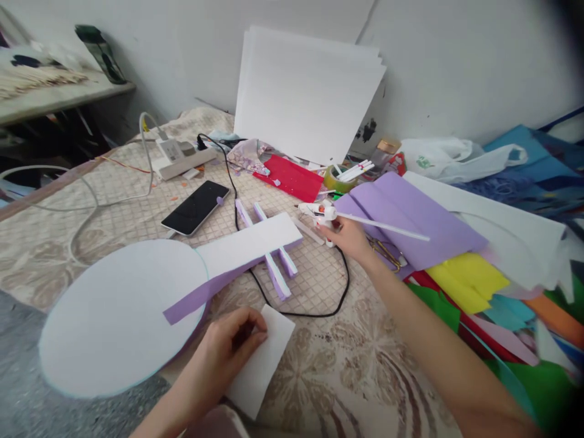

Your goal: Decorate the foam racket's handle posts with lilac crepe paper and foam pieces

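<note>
My right hand (349,237) is stretched out over the table and closed round a white glue gun (319,213), whose glue stick (387,226) pokes out to the right over a purple sheet (410,219). The gun's black cord (340,286) loops across the table. My left hand (230,347) lies near me with its fingers curled on a white rectangular foam piece (267,362). Just left of it lies a big white paddle-shaped foam cutout (123,310) with a purple strip (196,298) along its edge, its handle resting on two purple-edged foam strips (274,267).
A black phone (196,207) and a power strip (182,161) lie at the back left. White boards (305,91) lean on the wall. A red sheet (294,177), a tape roll (337,179) and piled coloured sheets (479,286) fill the right.
</note>
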Tool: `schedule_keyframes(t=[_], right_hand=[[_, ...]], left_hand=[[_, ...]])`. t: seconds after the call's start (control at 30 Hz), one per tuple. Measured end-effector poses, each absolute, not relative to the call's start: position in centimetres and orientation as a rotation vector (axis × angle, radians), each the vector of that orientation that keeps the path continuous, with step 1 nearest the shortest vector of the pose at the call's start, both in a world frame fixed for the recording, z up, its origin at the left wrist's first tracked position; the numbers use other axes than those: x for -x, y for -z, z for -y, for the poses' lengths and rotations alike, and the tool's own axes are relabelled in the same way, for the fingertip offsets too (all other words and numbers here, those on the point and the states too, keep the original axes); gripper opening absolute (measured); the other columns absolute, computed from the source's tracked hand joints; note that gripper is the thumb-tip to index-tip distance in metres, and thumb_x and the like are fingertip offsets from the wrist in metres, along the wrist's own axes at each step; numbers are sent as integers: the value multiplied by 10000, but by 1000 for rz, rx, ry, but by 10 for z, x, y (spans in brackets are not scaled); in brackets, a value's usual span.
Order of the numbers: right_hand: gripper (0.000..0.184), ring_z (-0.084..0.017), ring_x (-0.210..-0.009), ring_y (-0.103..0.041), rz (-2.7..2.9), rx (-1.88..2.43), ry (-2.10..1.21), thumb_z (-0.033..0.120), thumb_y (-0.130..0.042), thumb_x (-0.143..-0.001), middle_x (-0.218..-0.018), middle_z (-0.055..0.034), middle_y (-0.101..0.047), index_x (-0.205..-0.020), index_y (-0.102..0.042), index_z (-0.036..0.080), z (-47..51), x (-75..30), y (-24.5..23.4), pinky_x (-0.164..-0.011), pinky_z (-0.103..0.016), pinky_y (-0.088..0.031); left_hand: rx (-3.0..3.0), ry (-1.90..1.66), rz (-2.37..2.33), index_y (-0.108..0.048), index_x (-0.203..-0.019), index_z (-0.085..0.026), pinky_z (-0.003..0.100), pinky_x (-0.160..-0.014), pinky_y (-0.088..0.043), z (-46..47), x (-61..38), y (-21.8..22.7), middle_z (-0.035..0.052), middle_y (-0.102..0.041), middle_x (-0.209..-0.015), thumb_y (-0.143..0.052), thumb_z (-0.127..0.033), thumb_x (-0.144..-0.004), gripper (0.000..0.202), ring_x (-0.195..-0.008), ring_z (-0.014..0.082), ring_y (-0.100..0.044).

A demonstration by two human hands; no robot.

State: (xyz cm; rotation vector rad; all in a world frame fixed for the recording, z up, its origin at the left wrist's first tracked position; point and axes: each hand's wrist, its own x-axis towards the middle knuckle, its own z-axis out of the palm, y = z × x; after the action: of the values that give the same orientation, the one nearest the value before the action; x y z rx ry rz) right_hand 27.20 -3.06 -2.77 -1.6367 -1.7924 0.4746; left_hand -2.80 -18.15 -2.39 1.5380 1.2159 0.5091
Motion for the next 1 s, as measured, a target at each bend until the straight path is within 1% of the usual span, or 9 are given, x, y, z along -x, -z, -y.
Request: schedule_keyframes(t=[0.07,0.17,0.27,0.47,0.57,0.67,0.77,0.87,1.0], right_hand=[[285,-179,-647,-574,1771,1626,-508,439,-641,-788,-686,-25,-652,-831,-676,159,29,-269,29,-623,-294,-437],[316,-148,-568,-535,1690,1612,-534,475,-590,-831,-593,5,-584,-765,-631,168,36,-269,25,-568,-272,-423],[371,-137,-519,-539,1557,1593,-561,532,-510,-883,-587,17,-556,-801,-592,180,53,-271,12,-518,-264,-444],[307,-105,-437,-473,1285,1506,-969,471,-678,-813,-534,60,-468,-918,-645,184,110,-276,-29,-401,-233,-369],[340,-124,-468,-513,1525,1619,-1095,513,-617,-854,-544,28,-531,-913,-684,185,138,-278,-41,-428,-249,-419],[329,-180,-599,-604,1841,1695,-1001,520,-602,-859,-680,-20,-655,-921,-709,215,155,-275,-45,-541,-300,-507],[321,-249,-749,-653,2024,1705,-949,513,-568,-878,-842,-49,-724,-988,-724,255,162,-267,-45,-628,-358,-537],[320,-274,-787,-666,2083,1710,-973,499,-551,-890,-918,-59,-741,-1042,-718,272,161,-260,-45,-601,-360,-527],[303,-267,-808,-673,2164,1695,-952,482,-569,-888,-963,-48,-745,-1072,-701,280,156,-252,-47,-663,-361,-536]], left_hand=[[-1635,-447,-1259,-597,-909,-208,257,-626,-423,183,28,17,-7,-585,-743,-601,-272,-827,104,-676,155,-535],[-1731,-361,-1350,-554,-979,-214,331,-723,-493,186,25,10,27,-617,-943,-723,-211,-637,382,-794,217,-606],[-1835,-252,-1430,-508,-1059,-191,424,-809,-529,193,21,11,111,-566,-1154,-706,-164,-580,519,-942,294,-633],[-2115,-470,-1433,-474,-1088,-214,489,-926,-522,207,25,33,136,-487,-1296,-527,-55,-678,442,-1175,323,-568],[-2073,-624,-1492,-480,-1145,-236,484,-969,-507,209,32,35,127,-471,-1340,-493,-93,-786,387,-1231,310,-538],[-1886,-683,-1500,-506,-1229,-280,478,-1025,-475,205,41,22,90,-496,-1394,-516,-178,-853,390,-1251,300,-538],[-1524,-721,-1414,-556,-1278,-310,439,-984,-511,198,45,4,60,-602,-1334,-531,-332,-899,380,-1185,306,-598],[-1077,-765,-1272,-640,-1218,-284,380,-878,-574,190,42,-4,53,-685,-1227,-559,-456,-886,382,-1038,293,-681],[-581,-829,-1132,-652,-1181,-235,397,-904,-582,185,32,4,68,-715,-1160,-604,-470,-855,405,-1057,292,-690]])
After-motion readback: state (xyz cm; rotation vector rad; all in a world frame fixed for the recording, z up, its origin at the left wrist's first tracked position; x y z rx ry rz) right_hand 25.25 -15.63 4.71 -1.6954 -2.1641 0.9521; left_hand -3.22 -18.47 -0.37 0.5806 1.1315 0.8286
